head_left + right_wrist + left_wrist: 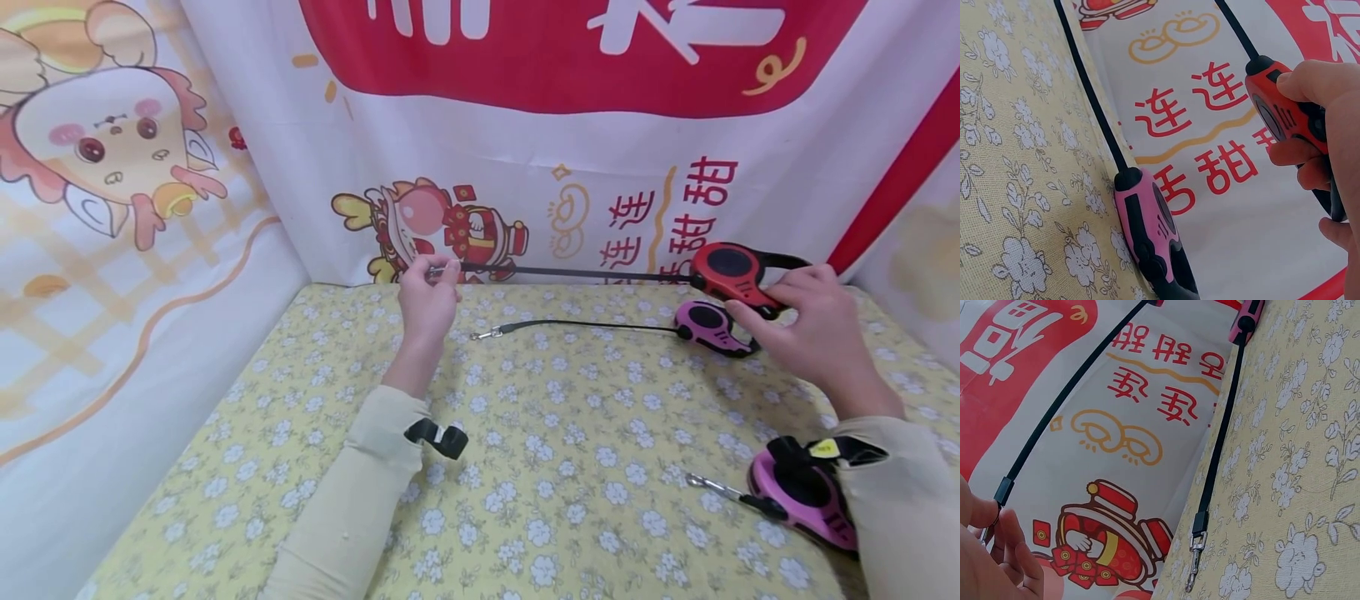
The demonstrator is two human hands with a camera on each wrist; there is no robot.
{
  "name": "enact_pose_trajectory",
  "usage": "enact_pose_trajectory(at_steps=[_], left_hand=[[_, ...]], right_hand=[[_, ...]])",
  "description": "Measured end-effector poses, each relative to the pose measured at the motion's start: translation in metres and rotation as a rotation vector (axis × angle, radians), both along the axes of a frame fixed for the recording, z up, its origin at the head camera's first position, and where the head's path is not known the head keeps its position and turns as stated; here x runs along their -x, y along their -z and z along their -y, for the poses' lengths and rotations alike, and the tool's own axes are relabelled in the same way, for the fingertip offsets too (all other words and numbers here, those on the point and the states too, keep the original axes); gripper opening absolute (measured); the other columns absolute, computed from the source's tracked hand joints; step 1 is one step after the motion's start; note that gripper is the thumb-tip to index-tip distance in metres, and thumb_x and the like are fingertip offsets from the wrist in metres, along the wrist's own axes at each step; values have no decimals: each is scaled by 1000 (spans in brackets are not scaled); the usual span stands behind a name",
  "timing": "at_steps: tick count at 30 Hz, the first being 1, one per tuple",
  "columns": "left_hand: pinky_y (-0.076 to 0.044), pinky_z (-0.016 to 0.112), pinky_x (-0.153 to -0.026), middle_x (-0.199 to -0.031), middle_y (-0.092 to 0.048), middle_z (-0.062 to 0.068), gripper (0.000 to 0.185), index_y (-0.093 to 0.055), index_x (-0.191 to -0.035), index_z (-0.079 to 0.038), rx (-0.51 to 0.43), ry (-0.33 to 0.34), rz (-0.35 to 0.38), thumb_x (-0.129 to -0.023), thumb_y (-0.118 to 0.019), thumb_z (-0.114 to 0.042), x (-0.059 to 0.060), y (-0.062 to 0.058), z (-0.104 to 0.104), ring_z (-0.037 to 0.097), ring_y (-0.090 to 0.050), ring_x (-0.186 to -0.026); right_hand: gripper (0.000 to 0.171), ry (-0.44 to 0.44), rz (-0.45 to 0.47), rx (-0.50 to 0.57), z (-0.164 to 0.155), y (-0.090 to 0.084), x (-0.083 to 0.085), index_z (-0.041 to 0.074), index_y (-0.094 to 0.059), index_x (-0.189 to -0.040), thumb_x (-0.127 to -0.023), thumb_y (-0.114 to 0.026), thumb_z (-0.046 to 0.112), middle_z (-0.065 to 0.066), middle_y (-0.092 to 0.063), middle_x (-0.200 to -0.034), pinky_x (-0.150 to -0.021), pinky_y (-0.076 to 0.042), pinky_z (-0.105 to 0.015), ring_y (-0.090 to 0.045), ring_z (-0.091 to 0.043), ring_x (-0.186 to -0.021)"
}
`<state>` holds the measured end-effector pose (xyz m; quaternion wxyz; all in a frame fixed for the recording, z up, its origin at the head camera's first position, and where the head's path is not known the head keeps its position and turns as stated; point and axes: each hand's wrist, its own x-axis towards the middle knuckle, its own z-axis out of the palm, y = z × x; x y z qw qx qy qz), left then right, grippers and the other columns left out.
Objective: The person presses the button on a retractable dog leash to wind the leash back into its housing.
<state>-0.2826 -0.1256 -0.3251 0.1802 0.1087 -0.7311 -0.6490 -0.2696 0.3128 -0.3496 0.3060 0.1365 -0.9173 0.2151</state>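
Right hand (813, 333) fingers curled round red leash housing (731, 271); left hand (427, 296) pinches its clip end (437, 272); cord (577, 272) taut, axis left-right above the desk (300, 467)

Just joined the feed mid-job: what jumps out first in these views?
The red retractable leash, held up at the back by the right hand, its black tape stretched across to the left hand, which pinches the clip end. Below it a pink leash lies on the floral tablecloth with its tape pulled out; another pink one sits near the right forearm.
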Motion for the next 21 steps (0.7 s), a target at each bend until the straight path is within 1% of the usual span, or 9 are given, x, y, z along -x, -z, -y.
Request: enact_pose_trajectory(at_steps=[8,11,15,21], left_hand=[[-53,28,-74,-110,-66,1,19,-66,-122,-12,3,15,9,-107,-64,-25,-1,0,-2,14,-62,-81],[-53,28,-73,-111,-66,2,18,-66,-121,-12,5,15,7,-107,-64,-24,-1,-1,-3,14,-62,-81],[-53,27,-73,-115,-68,3,18,-67,-121,-12,-3,20,13,-107,-64,-23,-2,-1,-4,15,-62,-81],[-55,29,-76,-121,-69,4,17,-66,-121,-14,5,19,25,-107,-64,-24,-2,-2,-6,16,-64,-84]], right_hand=[[54,-6,-4,-25,3,2,0,-14,-75,-101,-91,-79,39,-32,-69,-102,-82,-34,-53,-47,-41,-105],[52,-12,-12,-23,4,2,1,-14,-75,-100,-90,-80,37,-32,-69,-102,-83,-35,-54,-47,-42,-106],[52,-14,-22,-19,4,4,2,-14,-75,-99,-90,-80,38,-33,-69,-101,-82,-35,-53,-47,-42,-105],[50,-19,-9,-27,4,4,2,-12,-76,-96,-90,-80,37,-30,-69,-99,-78,-33,-48,-46,-39,-100]])
